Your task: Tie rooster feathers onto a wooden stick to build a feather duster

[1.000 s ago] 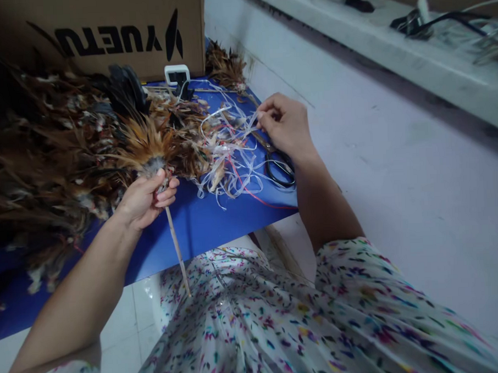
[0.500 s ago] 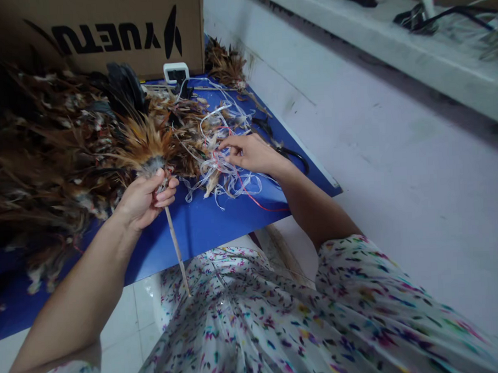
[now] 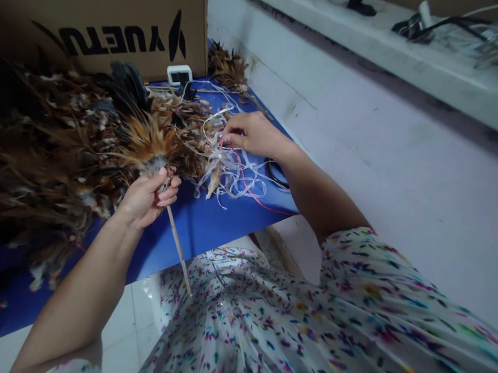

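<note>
My left hand (image 3: 152, 196) is closed around the top of a thin wooden stick (image 3: 178, 250), at the grey base of a bunch of brown feathers (image 3: 150, 140). The feathers fan out above my fist, and the bare stick slants down past the table edge. To the right, my right hand (image 3: 253, 134) has thumb and fingers pinched together at a red string (image 3: 249, 189). Below the fingertips lies a tangle of clear plastic strips (image 3: 232, 173); exactly which strands are in the pinch is partly hidden.
Loose feathers (image 3: 45, 162) heap over the left of the blue table (image 3: 161, 251). A cardboard box (image 3: 122, 27) and a small white-framed device (image 3: 180, 75) stand behind. Black-handled scissors, apparently (image 3: 276, 174), lie by my right forearm. A wall (image 3: 376, 175) and ledge (image 3: 391, 48) bound the right.
My right hand has moved slightly up and right, its fingers closing, and the red string now runs up to its fingertips. My left hand keeps its hold on the stick and feathers.
</note>
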A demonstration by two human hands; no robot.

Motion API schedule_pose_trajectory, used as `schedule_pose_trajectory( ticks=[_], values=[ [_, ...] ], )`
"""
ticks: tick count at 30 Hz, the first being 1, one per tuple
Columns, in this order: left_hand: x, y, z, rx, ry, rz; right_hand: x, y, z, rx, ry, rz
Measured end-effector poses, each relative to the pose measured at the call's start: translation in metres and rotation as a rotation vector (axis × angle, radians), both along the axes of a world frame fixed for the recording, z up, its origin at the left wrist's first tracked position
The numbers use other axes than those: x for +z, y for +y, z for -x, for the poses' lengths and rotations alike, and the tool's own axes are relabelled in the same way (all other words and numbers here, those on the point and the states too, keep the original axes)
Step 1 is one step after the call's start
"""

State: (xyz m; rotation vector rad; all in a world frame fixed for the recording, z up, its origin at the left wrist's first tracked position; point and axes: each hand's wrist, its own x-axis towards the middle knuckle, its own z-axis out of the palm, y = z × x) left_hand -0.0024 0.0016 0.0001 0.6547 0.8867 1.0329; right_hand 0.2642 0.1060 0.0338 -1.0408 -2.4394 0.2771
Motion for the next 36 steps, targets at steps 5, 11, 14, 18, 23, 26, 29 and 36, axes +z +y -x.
schedule_pose_trajectory(
  ticks=[5,11,14,18,23,26,29,36],
  values=[
    [0.002,-0.001,0.000,0.014,0.010,-0.008,0.036,-0.016,-0.005,-0.124,0.093,-0.064],
    [0.004,-0.002,-0.001,0.018,-0.002,-0.010,0.064,-0.032,-0.007,-0.195,0.241,-0.160],
    [0.004,-0.002,-0.002,0.026,-0.012,0.002,0.069,-0.033,-0.010,-0.194,0.308,-0.150],
    [0.005,-0.002,-0.002,0.033,-0.024,0.003,0.070,-0.028,-0.017,-0.204,0.354,-0.098],
    [0.006,-0.003,-0.002,0.037,-0.011,0.012,0.063,-0.025,-0.024,-0.206,0.431,-0.031],
    [0.006,-0.003,-0.002,0.042,-0.009,0.008,0.057,-0.030,-0.025,-0.158,0.499,0.047],
    [0.007,-0.003,-0.003,0.047,-0.008,0.016,0.051,-0.042,-0.026,-0.130,0.549,0.127],
    [0.008,-0.003,-0.004,0.043,-0.003,0.030,0.021,-0.070,-0.031,0.000,0.420,0.266]
  ],
)
